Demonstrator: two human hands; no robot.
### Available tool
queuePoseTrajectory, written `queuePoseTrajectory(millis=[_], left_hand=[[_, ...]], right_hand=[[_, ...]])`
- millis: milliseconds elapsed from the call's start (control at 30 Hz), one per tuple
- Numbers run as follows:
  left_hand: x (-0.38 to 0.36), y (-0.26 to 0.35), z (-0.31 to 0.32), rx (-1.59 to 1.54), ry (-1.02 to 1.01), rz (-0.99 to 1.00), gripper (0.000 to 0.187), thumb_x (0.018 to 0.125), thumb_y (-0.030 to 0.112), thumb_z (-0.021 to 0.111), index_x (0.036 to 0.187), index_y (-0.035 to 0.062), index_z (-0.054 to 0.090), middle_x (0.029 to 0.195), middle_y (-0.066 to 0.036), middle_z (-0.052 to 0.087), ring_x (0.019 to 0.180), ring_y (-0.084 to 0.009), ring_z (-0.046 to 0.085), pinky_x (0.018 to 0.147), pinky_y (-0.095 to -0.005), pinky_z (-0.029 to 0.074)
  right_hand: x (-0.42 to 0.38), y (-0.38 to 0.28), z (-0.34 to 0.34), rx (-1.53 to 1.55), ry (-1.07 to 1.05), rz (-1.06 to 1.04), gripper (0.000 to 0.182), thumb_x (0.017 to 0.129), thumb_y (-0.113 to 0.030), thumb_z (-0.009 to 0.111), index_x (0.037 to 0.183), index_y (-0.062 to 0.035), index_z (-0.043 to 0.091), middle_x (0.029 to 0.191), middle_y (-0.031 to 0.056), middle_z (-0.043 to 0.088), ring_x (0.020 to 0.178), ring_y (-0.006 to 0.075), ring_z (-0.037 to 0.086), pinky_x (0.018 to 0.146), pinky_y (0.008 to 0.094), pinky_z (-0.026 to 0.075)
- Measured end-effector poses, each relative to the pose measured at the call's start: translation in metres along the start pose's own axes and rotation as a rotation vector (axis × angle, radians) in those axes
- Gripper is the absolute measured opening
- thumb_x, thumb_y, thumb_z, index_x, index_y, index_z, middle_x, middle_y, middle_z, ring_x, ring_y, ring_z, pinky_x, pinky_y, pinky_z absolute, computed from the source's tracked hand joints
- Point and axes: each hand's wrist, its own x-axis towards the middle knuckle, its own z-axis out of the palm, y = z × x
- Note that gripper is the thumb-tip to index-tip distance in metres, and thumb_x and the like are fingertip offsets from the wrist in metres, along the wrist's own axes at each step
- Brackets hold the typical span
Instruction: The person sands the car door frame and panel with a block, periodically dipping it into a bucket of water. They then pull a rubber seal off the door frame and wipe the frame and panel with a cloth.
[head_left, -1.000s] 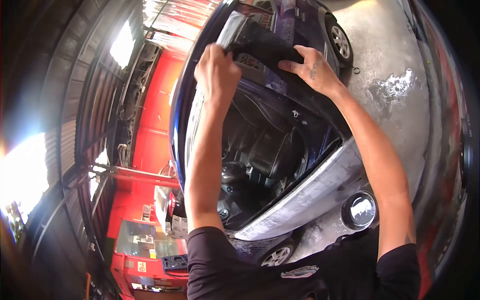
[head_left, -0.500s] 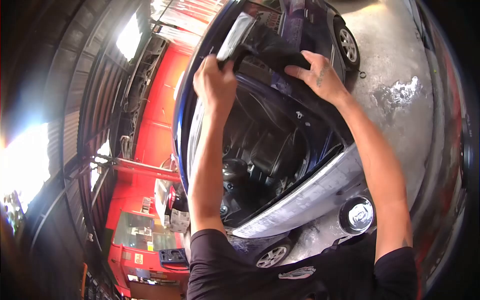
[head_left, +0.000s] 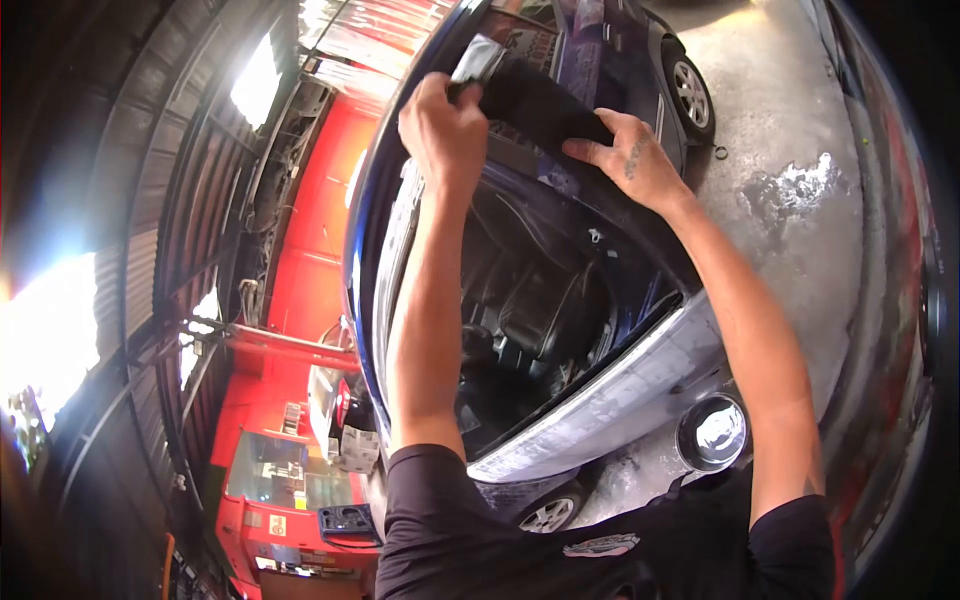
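Note:
A dark, flexible black sheet (head_left: 540, 100) stretches between my two hands, above the open side of a dark blue car (head_left: 355, 235). My left hand (head_left: 445, 130) is closed on its left end, beside a shiny whitish strip (head_left: 478, 60) along the upper door frame. With thumb and fingers, my right hand (head_left: 635, 165) pinches the sheet's right end near the rear door pillar. Below my hands, the opening shows a dark seat (head_left: 535, 310) and the cabin. A door panel (head_left: 600, 390) with a dull grey, scuffed surface lies between my forearms.
A car wheel (head_left: 690, 95) stands on the concrete floor (head_left: 770, 260) at the upper right. Near my right elbow is a round, bright-centred object (head_left: 715, 432). A red wall (head_left: 310, 240) and another vehicle (head_left: 325, 405) are to the left. A dark panel (head_left: 350, 522) sits lower left.
My left hand has shifted slightly up and right, covering more of the whitish strip. The black sheet looks flatter and more spread out between my hands. My right hand has moved little.

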Motion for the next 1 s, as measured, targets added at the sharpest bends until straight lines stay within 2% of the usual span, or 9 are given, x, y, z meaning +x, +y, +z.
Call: queuePoseTrajectory(millis=[67, 167, 467, 500, 533, 600, 633, 700, 1000], left_hand=[[-0.003, -0.002, -0.004, -0.036, -0.039, -0.065, 0.020, 0.086, 0.013, 0.082, 0.088, -0.0017, 0.068, 0.088, -0.023, 0.072, 0.085, -0.0485, 0.069, 0.077, -0.0548, 0.052], [-0.039, -0.030, -0.020, 0.104, 0.017, 0.093, 0.022, 0.087, 0.014, 0.082, 0.084, 0.0006, 0.065, 0.088, -0.022, 0.071, 0.083, -0.0464, 0.069, 0.075, -0.0541, 0.052], [-0.028, -0.028, -0.024, 0.090, -0.033, 0.047, 0.021, 0.088, 0.015, 0.082, 0.089, -0.0008, 0.069, 0.082, -0.022, 0.071, 0.078, -0.0442, 0.070, 0.072, -0.0523, 0.051], [-0.039, -0.034, -0.029, 0.082, -0.048, -0.005, 0.023, 0.088, 0.015, 0.082, 0.086, -0.0004, 0.065, 0.086, -0.021, 0.071, 0.085, -0.0470, 0.069, 0.077, -0.0549, 0.052], [-0.043, -0.035, -0.028, 0.053, 0.004, 0.013, 0.022, 0.087, 0.015, 0.082, 0.086, 0.0003, 0.065, 0.086, -0.020, 0.071, 0.087, -0.0457, 0.070, 0.077, -0.0543, 0.052], [-0.029, -0.031, -0.011, 0.101, 0.042, 0.039, 0.020, 0.086, 0.013, 0.081, 0.086, 0.0006, 0.065, 0.087, -0.021, 0.071, 0.087, -0.0463, 0.070, 0.077, -0.0544, 0.052], [-0.016, -0.020, -0.003, 0.102, 0.009, 0.076, 0.020, 0.086, 0.012, 0.081, 0.086, 0.0005, 0.065, 0.087, -0.022, 0.071, 0.087, -0.0467, 0.069, 0.077, -0.0547, 0.052], [-0.004, -0.009, -0.008, 0.093, -0.066, 0.154, 0.020, 0.087, 0.011, 0.080, 0.085, 0.0006, 0.063, 0.087, -0.023, 0.069, 0.086, -0.0479, 0.068, 0.075, -0.0552, 0.052], [-0.101, -0.102, -0.065, 0.239, -0.037, 0.255, 0.020, 0.086, 0.000, 0.079, 0.085, 0.0021, 0.059, 0.082, -0.015, 0.060, 0.077, -0.0399, 0.066, 0.067, -0.0504, 0.052]], right_hand=[[0.002, 0.005, -0.002, 0.148, -0.021, -0.066, 0.048, 0.090, -0.039, 0.088, 0.103, 0.0041, 0.072, 0.090, 0.0273, 0.073, 0.090, 0.0420, 0.075, 0.080, 0.0476, 0.053], [0.000, -0.005, -0.005, 0.060, -0.038, 0.097, 0.047, 0.090, -0.038, 0.088, 0.101, 0.0041, 0.071, 0.090, 0.0278, 0.073, 0.093, 0.0432, 0.075, 0.079, 0.0481, 0.053], [0.003, 0.009, 0.000, 0.107, -0.025, -0.085, 0.045, 0.092, -0.039, 0.087, 0.097, 0.0029, 0.070, 0.080, 0.0232, 0.072, 0.078, 0.0381, 0.073, 0.076, 0.0457, 0.053], [0.000, -0.002, -0.004, 0.007, -0.075, 0.046, 0.040, 0.097, -0.028, 0.085, 0.097, 0.0070, 0.064, 0.082, 0.0152, 0.069, 0.073, 0.0118, 0.055, 0.070, 0.0358, 0.049], [0.001, -0.003, -0.005, 0.005, -0.059, 0.049, 0.040, 0.097, -0.028, 0.085, 0.097, 0.0070, 0.064, 0.082, 0.0152, 0.069, 0.073, 0.0118, 0.055, 0.070, 0.0358, 0.049], [0.003, 0.000, -0.002, -0.138, -0.074, 0.119, 0.043, 0.094, -0.037, 0.086, 0.107, 0.0023, 0.075, 0.082, 0.0219, 0.074, 0.080, 0.0350, 0.075, 0.080, 0.0434, 0.056], [0.001, 0.015, 0.007, 0.066, 0.058, -0.121, 0.043, 0.094, -0.037, 0.086, 0.105, 0.0029, 0.075, 0.078, 0.0201, 0.073, 0.076, 0.0316, 0.074, 0.078, 0.0430, 0.056], [0.000, 0.011, 0.003, 0.036, 0.073, -0.159, 0.043, 0.094, -0.037, 0.085, 0.106, 0.0030, 0.075, 0.079, 0.0198, 0.073, 0.076, 0.0308, 0.075, 0.078, 0.0427, 0.056], [0.001, 0.020, 0.007, 0.001, 0.073, -0.051, 0.065, 0.090, -0.050, 0.087, 0.083, 0.0037, 0.050, 0.069, 0.0122, 0.049, 0.069, 0.0192, 0.045, 0.068, 0.0424, 0.046]])
